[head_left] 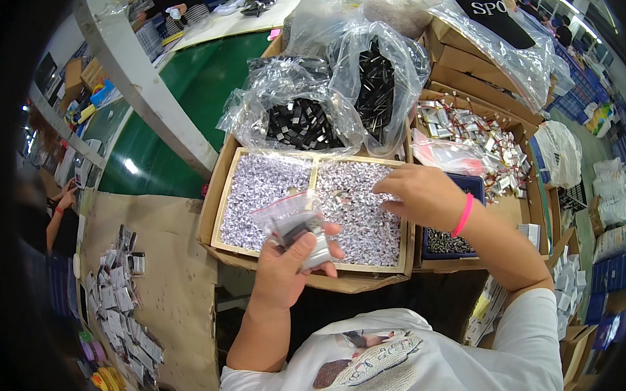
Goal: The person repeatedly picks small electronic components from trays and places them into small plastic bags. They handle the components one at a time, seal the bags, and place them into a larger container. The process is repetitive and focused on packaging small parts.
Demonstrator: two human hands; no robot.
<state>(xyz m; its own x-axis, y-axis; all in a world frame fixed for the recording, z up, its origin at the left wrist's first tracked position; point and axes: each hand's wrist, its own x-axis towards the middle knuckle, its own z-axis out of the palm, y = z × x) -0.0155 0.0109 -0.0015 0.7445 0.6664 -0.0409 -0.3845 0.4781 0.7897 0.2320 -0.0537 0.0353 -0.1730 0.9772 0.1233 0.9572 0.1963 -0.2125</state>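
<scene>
The person's left hand (pixel 281 269) is closed round a clear bag (pixel 276 214) with grey and dark contents, above the front rim of the wooden tray (pixel 371 267). The right hand (pixel 420 198) hangs over the tray's right edge, its fingers loosely curled above the right compartment; whether they pinch any of the small white pieces (pixel 359 228), or touch them, cannot be told from this angle.

The bag's mouth looks slack, so a tipped left wrist could let its contents slide into the white pieces. Those are small and lie crowded together, so a pinch might bring up several or lose one (easily missed in that heap). A piece dropped past the right edge could fall among the fasteners (pixel 449 242) in the blue bin (pixel 472 185) just beside.

Clear sacks (pixel 408 61) of black parts crowd the tray's back edge, and the bin hems in its right. The roomiest stretch lies leftward, on the brown surface (pixel 181 269) between its right edge and the packets (pixel 120 299) heaped toward its left edge.
</scene>
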